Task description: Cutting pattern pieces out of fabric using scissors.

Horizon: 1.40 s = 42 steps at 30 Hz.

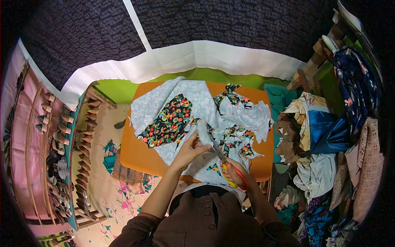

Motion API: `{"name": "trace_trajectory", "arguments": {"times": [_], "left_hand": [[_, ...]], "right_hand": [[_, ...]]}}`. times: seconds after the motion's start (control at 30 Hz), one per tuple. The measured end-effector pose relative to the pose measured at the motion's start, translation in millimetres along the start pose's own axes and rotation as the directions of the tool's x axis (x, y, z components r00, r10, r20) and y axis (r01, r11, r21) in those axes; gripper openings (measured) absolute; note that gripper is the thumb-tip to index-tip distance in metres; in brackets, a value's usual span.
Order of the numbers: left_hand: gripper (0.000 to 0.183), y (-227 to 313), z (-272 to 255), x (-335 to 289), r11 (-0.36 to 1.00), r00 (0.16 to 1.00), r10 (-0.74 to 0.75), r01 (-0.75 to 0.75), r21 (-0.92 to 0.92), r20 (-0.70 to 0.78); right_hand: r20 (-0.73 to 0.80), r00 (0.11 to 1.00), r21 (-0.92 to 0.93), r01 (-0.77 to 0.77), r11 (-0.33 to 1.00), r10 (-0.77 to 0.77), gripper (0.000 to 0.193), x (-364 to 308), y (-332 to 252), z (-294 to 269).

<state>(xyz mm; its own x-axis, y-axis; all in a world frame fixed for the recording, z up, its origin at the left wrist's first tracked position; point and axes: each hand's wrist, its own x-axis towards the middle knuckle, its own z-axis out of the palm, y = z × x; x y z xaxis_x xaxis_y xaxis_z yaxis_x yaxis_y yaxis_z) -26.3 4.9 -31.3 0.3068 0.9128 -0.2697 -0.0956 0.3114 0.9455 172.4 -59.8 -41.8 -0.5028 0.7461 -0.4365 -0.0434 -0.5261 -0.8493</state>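
Observation:
My left hand point(190, 152) is closed on a folded piece of fabric point(202, 131), its pale side outward, held up over the table. In my right hand point(235, 171) is a pair of scissors point(218, 151) with red and yellow handles. Their metal blades point up and left, close to the fingers of my left hand and against the held piece; whether the blades are apart is too small to tell. Beneath both hands lies black floral cloth point(169, 123), pale on its reverse. Ragged cut pieces of the same cloth point(240, 142) spread to the right.
The cloth lies on an orange table point(142, 162). Shoe racks point(84, 150) stand at the left. Heaped fabrics point(314, 175) and a blue shiny cloth point(327, 131) crowd the right side. Coloured scraps point(127, 201) litter the floor. A dark patterned curtain point(230, 24) hangs beyond the table.

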Motion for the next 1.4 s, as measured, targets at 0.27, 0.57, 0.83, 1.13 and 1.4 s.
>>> {"name": "trace_trajectory", "arguments": {"times": [0.27,0.57,0.83,1.13,1.4], "left_hand": [[0.055,-8.0,4.6,4.4,0.984,0.984,-0.027,-0.005,-0.179,-0.175],[0.041,-9.0,18.1,2.3,0.975,0.975,0.004,-0.053,-0.215,-0.222],[0.03,0.0,23.6,-1.8,0.978,0.984,-0.001,-0.036,-0.204,-0.18],[0.025,-0.4,23.1,-1.7,0.981,0.977,-0.011,-0.03,-0.19,-0.211],[0.019,3.2,20.7,-1.1,0.986,0.986,0.002,-0.03,-0.166,-0.167]], "right_hand": [[-0.058,0.976,-0.233,0.191,0.954,-0.209,0.039,5.7,10.5,-0.6],[-0.007,0.999,0.31,-0.028,0.95,0.032,0.037,10.4,26.6,1.8],[0.012,0.987,0.266,0.15,0.952,-0.159,0.047,11.3,24.2,11.1],[0.003,0.999,0.326,0.047,0.944,-0.05,0.049,6.8,12.8,12.6],[-0.013,0.998,0.209,0.064,0.976,-0.063,0.047,6.0,14.7,9.2]]}}
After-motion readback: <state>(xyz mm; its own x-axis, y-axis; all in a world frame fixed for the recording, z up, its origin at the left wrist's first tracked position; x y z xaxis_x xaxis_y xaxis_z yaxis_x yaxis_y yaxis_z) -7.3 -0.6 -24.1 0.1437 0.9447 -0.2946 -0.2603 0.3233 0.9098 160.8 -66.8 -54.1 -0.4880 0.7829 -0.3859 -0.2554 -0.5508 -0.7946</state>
